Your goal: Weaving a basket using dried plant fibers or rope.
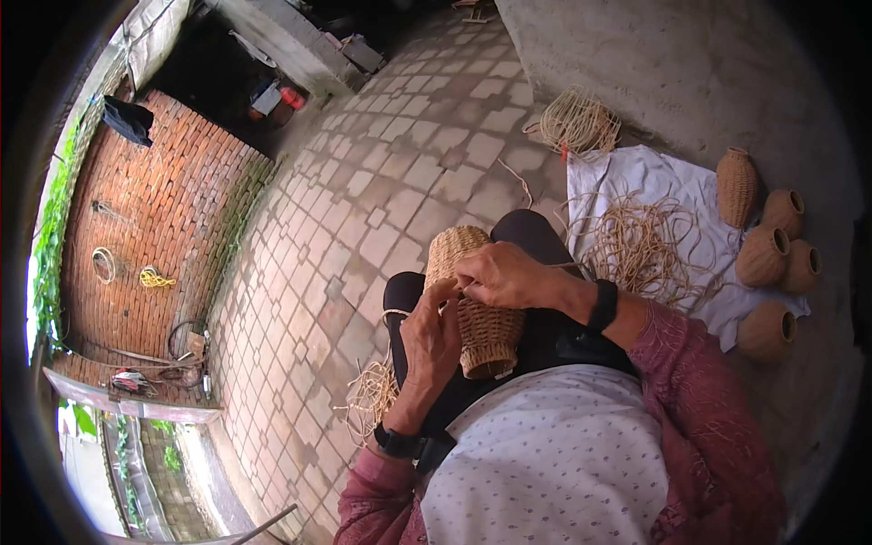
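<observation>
A tan woven vase (488, 331) lies across my lap, its open mouth toward my body and its other end pointing away between my knees. My right hand (505, 275) is closed over the vase's middle, with a strand of cord running out beside it to the right. Close by on the left, my left hand (431, 334) has its fingertips pinched together against the vase, next to the right hand's fingers. Cord also trails from near the left hand over my left knee. What sits between the fingertips is too small to make out.
On the right, a white cloth (627, 173) bears a loose heap of cord (645, 245). Several woven vases (763, 254) stand or lie at its right side. A coiled cord bundle (579, 123) lies by the wall. More loose cord (371, 395) hangs beside my left leg.
</observation>
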### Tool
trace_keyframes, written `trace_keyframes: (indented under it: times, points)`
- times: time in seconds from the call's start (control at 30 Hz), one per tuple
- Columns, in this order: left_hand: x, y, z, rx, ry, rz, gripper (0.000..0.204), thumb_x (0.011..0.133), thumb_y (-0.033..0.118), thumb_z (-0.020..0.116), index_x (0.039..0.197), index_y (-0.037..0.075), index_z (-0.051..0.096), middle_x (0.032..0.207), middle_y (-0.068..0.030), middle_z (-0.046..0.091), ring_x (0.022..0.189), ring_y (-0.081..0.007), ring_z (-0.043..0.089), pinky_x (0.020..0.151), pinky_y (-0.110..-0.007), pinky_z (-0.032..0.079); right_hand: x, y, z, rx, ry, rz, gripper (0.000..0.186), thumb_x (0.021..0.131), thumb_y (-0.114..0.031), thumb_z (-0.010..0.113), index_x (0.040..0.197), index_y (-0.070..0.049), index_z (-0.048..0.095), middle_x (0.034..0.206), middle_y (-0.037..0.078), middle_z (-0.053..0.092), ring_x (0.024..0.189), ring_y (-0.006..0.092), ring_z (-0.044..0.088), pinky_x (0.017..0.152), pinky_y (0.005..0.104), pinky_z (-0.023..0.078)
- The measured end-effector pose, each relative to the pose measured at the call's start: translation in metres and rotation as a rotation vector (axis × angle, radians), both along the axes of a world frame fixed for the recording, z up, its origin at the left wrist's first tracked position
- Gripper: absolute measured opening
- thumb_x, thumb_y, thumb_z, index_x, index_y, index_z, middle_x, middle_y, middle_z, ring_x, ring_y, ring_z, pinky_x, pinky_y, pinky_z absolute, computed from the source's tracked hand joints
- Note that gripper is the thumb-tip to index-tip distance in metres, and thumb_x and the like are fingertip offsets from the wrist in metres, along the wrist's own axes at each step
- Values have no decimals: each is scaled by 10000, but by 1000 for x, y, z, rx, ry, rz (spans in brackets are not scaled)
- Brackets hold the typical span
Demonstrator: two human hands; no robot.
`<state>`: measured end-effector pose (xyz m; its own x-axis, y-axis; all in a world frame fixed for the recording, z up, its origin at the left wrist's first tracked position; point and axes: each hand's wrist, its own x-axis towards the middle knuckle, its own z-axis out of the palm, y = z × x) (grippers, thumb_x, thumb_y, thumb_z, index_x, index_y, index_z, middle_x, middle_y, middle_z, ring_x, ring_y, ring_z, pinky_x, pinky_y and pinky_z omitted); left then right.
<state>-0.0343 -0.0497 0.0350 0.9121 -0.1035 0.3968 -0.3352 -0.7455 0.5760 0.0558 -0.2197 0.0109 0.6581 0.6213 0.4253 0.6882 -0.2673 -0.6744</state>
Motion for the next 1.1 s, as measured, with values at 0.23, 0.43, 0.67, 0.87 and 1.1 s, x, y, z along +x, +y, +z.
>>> trace_keyframes:
  times: [0.23, 0.43, 0.67, 0.87, 1.1]
  points:
    - [-1, -2, 2, -49, 136, -12, 388, 888, -2, 512, 1263, 100, 517, 977, -129, 725, 751, -293, 705, 648, -380, 539, 12, -14, 16, 26, 0, 20, 152, 776, -154, 658, 791, -25, 579, 775, 177, 638, 740, 376, 633, 662, 450, 480]
    - [2, -6, 6, -25, 177, 14, 411, 879, -2, 507, 1277, 100, 505, 990, -137, 724, 751, -295, 706, 651, -381, 546, 6, 7, -2, -34, 71, -41, 171, 781, -164, 665, 793, -8, 595, 740, 181, 636, 720, 368, 635, 654, 436, 484]
    - [5, -2, 15, -49, 371, -2, 421, 925, 49, 526, 1341, 105, 496, 1029, -159, 712, 898, -214, 694, 756, -343, 541, 10, -23, -3, 242, 422, -32, 280, 964, -214, 563, 852, 28, 651, 679, 129, 630, 650, 205, 624, 632, 363, 483]
    - [12, -1, 35, -410, 723, -65, 526, 920, 25, 531, 1423, 133, 421, 996, -39, 636, 645, -63, 523, 556, -211, 447, -3, -27, -14, 158, 263, 71, 147, 862, -121, 630, 847, 25, 634, 749, 127, 638, 688, 235, 633, 659, 374, 488]
    - [17, 3, 40, -885, 934, -82, 621, 914, -17, 533, 1476, 152, 330, 995, 0, 570, 584, -29, 376, 488, -185, 323, -6, -12, -9, 17, -81, -22, 85, 806, -96, 640, 803, -14, 620, 849, 167, 648, 784, 348, 645, 708, 426, 504]
